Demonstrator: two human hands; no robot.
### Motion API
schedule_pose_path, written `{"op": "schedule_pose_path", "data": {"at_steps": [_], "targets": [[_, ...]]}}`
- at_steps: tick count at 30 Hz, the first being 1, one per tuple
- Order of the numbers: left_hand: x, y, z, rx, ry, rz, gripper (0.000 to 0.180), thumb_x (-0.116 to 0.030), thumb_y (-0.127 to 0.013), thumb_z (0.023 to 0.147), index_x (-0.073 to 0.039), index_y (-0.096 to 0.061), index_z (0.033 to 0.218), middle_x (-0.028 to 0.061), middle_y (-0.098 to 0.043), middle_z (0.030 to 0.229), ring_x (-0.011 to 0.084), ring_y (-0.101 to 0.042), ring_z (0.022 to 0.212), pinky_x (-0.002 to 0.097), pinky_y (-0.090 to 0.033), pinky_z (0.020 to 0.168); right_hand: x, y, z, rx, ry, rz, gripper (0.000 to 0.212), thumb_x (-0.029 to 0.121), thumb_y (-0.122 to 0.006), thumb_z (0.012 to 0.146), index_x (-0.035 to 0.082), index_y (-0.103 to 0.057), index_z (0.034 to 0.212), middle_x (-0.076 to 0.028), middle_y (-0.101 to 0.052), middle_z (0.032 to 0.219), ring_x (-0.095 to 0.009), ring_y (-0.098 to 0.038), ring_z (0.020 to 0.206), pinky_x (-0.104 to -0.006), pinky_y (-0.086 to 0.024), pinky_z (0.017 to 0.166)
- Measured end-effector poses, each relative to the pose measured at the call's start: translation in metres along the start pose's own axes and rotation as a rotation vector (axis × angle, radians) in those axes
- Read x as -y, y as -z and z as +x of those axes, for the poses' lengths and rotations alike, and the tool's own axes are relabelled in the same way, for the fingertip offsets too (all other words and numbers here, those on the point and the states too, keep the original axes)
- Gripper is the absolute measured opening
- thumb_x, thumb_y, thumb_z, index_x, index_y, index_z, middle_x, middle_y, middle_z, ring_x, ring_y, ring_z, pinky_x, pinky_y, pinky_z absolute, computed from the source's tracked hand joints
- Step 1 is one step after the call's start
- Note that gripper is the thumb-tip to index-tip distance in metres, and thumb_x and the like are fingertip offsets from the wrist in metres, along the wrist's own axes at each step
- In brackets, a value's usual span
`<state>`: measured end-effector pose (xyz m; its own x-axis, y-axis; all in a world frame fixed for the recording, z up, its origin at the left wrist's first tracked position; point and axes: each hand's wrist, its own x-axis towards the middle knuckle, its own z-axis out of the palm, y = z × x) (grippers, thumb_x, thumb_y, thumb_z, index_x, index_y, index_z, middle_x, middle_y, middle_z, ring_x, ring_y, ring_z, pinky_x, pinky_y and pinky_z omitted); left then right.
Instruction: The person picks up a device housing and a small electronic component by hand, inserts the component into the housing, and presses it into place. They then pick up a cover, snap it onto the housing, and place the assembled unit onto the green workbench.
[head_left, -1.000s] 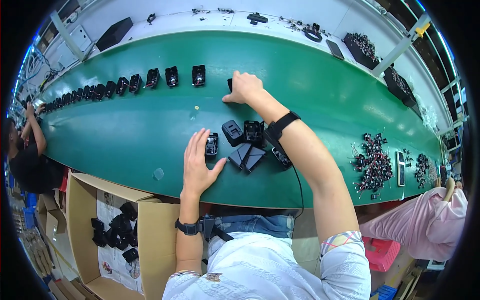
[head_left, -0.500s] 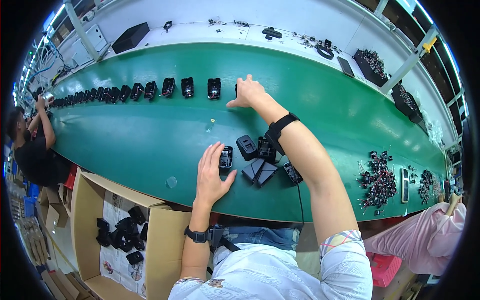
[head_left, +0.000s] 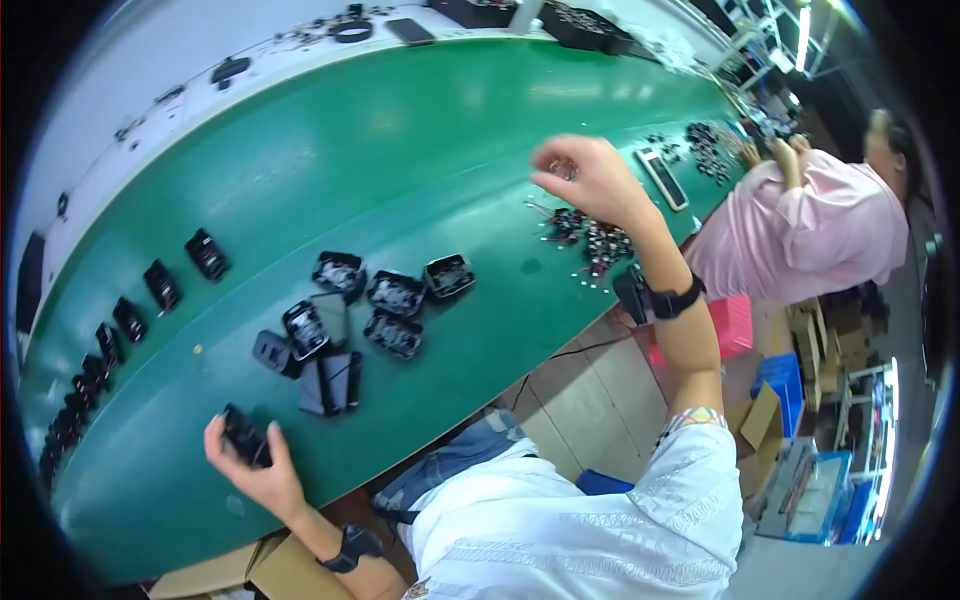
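Note:
My left hand is closed around a small black plastic housing low on the green table, fingers on one side and thumb on the other. My right hand is raised over a pile of small black parts with red wires at the right. Its fingers are curled, and something small and greyish-red shows between them, too blurred to name. Between the hands lies a group of open black housings and dark rectangular covers. At the left, a row of black housings runs along the table.
A phone-like handheld device lies beyond the wired pile, near more small parts. A person in pink sits at the right. Black bins and a dark flat device stand along the far ledge. An open carton is below my left arm.
The view has swung to the right. My right hand has left the housing at the end of the row and moved over to the wired pile. My left hand has closed around the housing beside it.

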<state>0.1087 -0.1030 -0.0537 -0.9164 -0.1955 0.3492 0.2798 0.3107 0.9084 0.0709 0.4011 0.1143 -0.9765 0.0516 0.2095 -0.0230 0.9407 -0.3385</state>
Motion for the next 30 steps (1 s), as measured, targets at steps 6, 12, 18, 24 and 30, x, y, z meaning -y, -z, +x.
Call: {"op": "schedule_pose_path", "data": {"at_steps": [6,12,18,24,30], "targets": [[-0.035,-0.024,-0.014,-0.066,0.03,-0.188,0.071,0.01,-0.056,0.076,-0.001,-0.037,0.143,0.0235,-0.049,0.148,0.0305,-0.058,0.124,0.0384,-0.05,0.104,-0.067,-0.024,-0.12,-0.039,-0.241,-0.133,0.041,0.019,-0.08,0.083,0.009,-0.068,0.12,-0.011,-0.066,0.115,-0.025,-0.071,0.084,-0.0356,-0.057,0.077],[-0.072,-0.061,-0.043,0.203,-0.094,-0.319,0.076,0.01,-0.05,0.065,-0.002,-0.037,0.139,0.0327,-0.052,0.141,0.033,-0.06,0.12,0.0411,-0.051,0.103,-0.076,-0.077,-0.085,-0.072,-0.078,-0.165,0.023,0.015,-0.08,0.081,0.009,-0.071,0.101,-0.011,-0.063,0.109,-0.034,-0.067,0.097,-0.0435,-0.055,0.086],[-0.083,-0.092,-0.042,0.284,-0.156,-0.358,0.076,0.008,-0.052,0.064,0.0,-0.039,0.139,0.0306,-0.054,0.14,0.0343,-0.056,0.127,0.0414,-0.046,0.109,-0.06,-0.085,-0.056,-0.138,0.005,0.368,0.018,0.008,-0.072,0.088,0.004,-0.069,0.106,-0.008,-0.069,0.097,-0.017,-0.067,0.08,-0.0305,-0.056,0.072],[-0.087,-0.058,0.05,0.28,-0.155,-0.258,0.077,0.002,-0.051,0.075,-0.002,-0.037,0.15,0.0195,-0.052,0.151,0.0284,-0.059,0.124,0.0342,-0.047,0.102,-0.002,-0.143,-0.011,-0.149,0.096,0.381,0.025,0.003,-0.057,0.078,0.006,-0.064,0.102,-0.017,-0.06,0.124,-0.038,-0.064,0.103,-0.0457,-0.054,0.089],[-0.051,-0.066,0.138,0.31,0.002,-0.264,0.073,0.004,-0.053,0.076,-0.002,-0.041,0.147,0.0145,-0.056,0.145,0.0223,-0.054,0.128,0.0309,-0.044,0.102,0.012,-0.154,-0.012,-0.097,0.065,0.398,0.032,-0.002,-0.057,0.075,0.006,-0.063,0.106,-0.018,-0.055,0.127,-0.04,-0.06,0.11,-0.0463,-0.053,0.091]]}}
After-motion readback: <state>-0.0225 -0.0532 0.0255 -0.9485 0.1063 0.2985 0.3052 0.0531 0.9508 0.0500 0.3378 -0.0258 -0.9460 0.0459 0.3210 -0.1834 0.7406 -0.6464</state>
